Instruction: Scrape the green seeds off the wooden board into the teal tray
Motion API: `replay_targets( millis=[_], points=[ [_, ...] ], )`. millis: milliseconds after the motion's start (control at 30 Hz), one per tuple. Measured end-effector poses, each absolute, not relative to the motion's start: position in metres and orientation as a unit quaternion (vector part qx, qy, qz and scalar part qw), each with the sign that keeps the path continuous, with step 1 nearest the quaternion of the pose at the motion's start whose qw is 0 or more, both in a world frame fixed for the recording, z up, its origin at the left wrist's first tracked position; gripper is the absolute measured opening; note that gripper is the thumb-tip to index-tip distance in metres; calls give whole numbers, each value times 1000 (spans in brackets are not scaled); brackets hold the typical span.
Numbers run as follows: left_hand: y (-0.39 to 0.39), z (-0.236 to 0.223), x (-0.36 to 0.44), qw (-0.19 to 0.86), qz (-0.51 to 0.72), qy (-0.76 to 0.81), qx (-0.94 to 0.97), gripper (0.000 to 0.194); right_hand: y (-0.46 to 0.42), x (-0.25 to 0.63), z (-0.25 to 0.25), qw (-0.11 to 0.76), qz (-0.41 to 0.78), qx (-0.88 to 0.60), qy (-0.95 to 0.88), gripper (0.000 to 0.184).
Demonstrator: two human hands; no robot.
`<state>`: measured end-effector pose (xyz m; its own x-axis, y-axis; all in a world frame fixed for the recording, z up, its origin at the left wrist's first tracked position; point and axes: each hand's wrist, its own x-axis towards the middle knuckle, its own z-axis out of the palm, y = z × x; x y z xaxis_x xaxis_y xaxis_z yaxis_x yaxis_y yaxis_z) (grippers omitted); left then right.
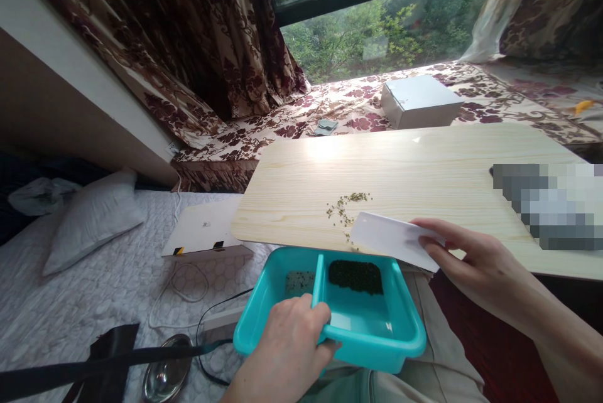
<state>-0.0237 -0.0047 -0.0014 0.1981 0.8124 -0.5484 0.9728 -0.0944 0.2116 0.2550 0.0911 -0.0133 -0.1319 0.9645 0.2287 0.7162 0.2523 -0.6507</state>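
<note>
Left hand (289,343): fingers clamped on blue tub (372,349) | right hand (475,258): flat white piece (389,236) pinched, held beside scattered green bits (360,196) on worktop (287,193) (any beneath are hidden) | light, level control seemingly needed

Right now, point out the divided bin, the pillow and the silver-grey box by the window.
Divided bin (362,334): head view, front rim.
Pillow (97,221): head view, middle.
Silver-grey box (421,95): head view, top face.

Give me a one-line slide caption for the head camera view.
Left hand grips a two-compartment turquoise bin below the wooden table's edge; right hand holds a white tray beside scattered granules.
</note>
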Motion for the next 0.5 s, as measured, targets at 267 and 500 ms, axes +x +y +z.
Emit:
replay_targets(
  millis=[267, 500],
  points=[
    [-5, 1, -24, 275, -150, 613, 725, 9, 94, 248, -9, 313, 184, -577, -732, 35],
    [-7, -1, -26, 277, -146, 614, 724, 8, 94, 242, -4, 317, 170, -560, -747, 35]
  ],
)
